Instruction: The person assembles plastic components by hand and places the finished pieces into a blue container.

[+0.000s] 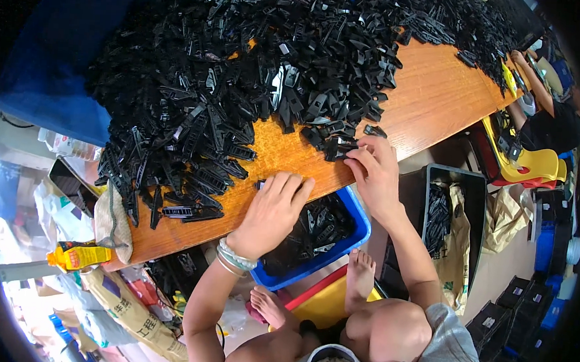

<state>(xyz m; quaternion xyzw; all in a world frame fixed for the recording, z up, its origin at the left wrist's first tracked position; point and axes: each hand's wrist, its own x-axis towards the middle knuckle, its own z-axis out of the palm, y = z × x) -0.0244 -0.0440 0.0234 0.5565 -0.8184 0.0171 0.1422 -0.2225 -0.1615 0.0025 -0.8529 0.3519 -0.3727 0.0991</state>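
Note:
A great heap of black plastic clip parts (243,75), pointed and ribbed, covers much of the wooden table (430,90). My left hand (269,212) rests at the near table edge, its fingers bent down over a small black clip part (259,185) that shows beside the index finger; the fingertips are partly hidden. To the right, my right hand (377,178) has its thumb and index finger closed at the end of a black clip part (338,149) at the heap's near edge. Below the edge, between my forearms, a blue bin (362,233) holds more black parts.
A grey crate (455,174) with black parts and brown paper stands right of my right forearm. A yellow bottle (79,257) and a cloth (113,222) are at the table's left end. At far right sits another person (554,128) near yellow chairs (530,165).

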